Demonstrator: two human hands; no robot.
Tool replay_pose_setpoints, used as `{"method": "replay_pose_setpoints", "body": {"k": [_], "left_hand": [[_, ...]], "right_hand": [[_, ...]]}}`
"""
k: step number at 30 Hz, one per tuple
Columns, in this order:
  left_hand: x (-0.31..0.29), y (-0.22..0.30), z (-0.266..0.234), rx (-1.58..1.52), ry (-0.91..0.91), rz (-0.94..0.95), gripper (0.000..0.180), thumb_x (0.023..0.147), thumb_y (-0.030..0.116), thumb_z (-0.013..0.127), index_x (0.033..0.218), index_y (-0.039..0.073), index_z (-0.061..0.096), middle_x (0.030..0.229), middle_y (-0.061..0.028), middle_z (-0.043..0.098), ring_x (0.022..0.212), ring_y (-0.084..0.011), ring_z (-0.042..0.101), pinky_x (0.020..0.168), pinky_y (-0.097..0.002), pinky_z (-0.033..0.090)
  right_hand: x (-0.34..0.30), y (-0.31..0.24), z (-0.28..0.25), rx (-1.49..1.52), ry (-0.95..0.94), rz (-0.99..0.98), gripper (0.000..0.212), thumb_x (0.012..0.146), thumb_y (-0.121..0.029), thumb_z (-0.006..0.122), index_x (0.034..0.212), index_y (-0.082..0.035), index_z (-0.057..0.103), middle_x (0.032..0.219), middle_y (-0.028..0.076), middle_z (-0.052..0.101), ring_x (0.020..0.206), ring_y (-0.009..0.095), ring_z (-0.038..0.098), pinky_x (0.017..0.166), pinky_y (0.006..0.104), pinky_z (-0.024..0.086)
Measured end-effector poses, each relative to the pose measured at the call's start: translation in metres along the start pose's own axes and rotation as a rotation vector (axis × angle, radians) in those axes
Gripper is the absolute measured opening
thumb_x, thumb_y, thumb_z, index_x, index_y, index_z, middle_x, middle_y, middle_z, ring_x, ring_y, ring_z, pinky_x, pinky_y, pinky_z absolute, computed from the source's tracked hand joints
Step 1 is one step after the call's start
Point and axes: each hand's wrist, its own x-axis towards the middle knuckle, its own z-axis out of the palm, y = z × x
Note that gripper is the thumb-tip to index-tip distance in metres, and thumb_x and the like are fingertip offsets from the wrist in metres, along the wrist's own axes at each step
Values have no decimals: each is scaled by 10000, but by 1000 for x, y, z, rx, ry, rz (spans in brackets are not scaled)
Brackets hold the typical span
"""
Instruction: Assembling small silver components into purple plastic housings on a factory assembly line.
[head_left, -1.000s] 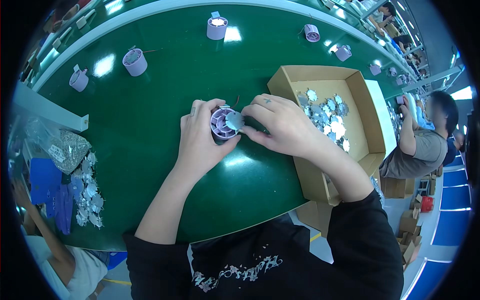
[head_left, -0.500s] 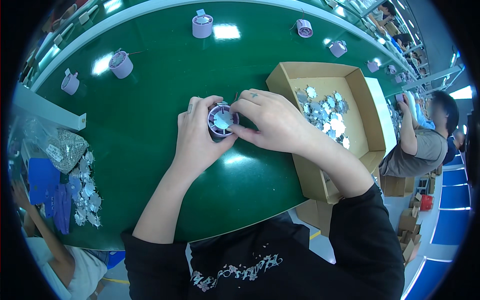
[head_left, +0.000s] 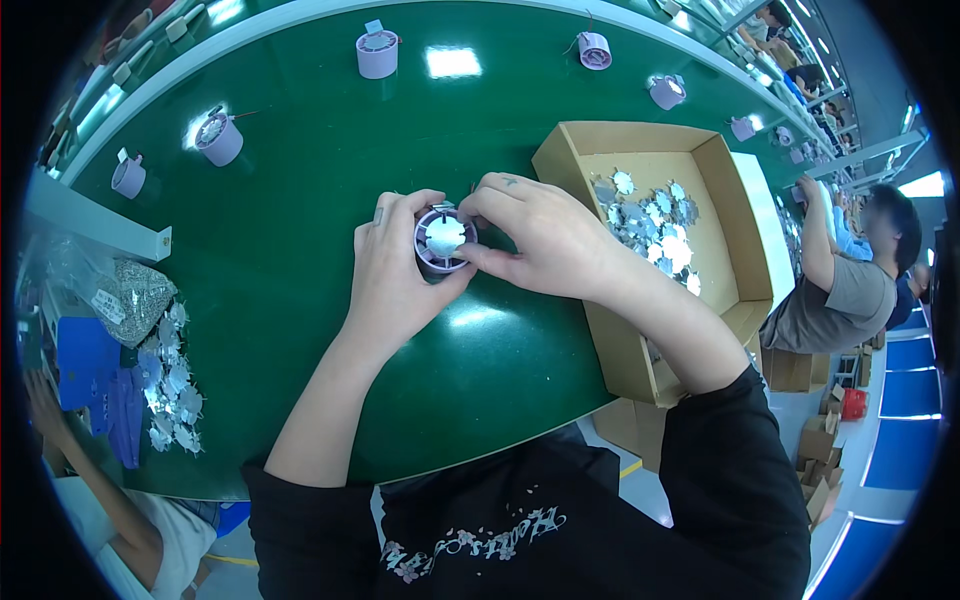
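A small lilac round housing [head_left: 443, 241] sits between both hands over the green belt [head_left: 300, 250]. A shiny silver star-shaped plate lies inside it. My left hand [head_left: 392, 270] cups the housing from the left and below. My right hand [head_left: 545, 240] grips its right side, with fingertips on the rim. An open cardboard box [head_left: 640, 350] to the right holds several more silver plates [head_left: 655, 220].
More lilac housings stand along the belt's far edge [head_left: 220, 138] [head_left: 377, 52] [head_left: 595, 48] [head_left: 666, 91]. A heap of silver plates [head_left: 170, 370] and a clear bag [head_left: 120, 290] lie at the left. Another person [head_left: 835, 290] sits at the right; someone's arm [head_left: 90, 480] shows lower left.
The silver plate now lies flat inside the housing, and both hands have closed in around it. The view has shifted a little.
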Motion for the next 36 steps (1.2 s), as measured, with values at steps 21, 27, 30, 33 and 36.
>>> {"method": "replay_pose_setpoints", "body": {"k": [21,27,30,33,36], "left_hand": [[-2,-10,8,-240,183,-2,895,728,149,921,1474,44,438,1261,-153,548,1098,-310,622,949,-443,484],[1,-4,4,-151,149,-22,770,852,72,802,1512,51,405,1439,-150,427,1224,-262,545,976,-392,464],[1,-3,2,-159,159,-29,672,850,59,774,1451,66,475,1402,-137,459,1180,-249,563,965,-398,464],[1,-8,1,-164,147,-54,589,838,50,759,1384,83,541,1354,-122,499,1148,-245,578,961,-400,468],[3,-3,-1,-156,131,-44,523,820,41,751,1315,93,591,1307,-112,531,1126,-244,587,960,-400,470]], "right_hand": [[44,-6,13,76,-97,53,424,825,-285,774,1119,-3,655,1073,227,625,892,403,707,790,476,600],[125,93,2,-161,134,157,471,816,-401,780,1094,-33,682,1071,204,672,983,381,712,855,449,592],[151,127,2,-159,-25,273,497,809,-406,777,1114,-25,687,1088,213,695,1002,394,709,881,449,585],[159,142,-24,-121,-85,365,487,865,-429,747,1142,-31,708,1113,164,721,1021,359,705,902,430,569],[155,214,-49,-551,93,286,534,883,-380,716,1311,-73,630,1299,169,664,1144,393,676,984,446,562]]}}
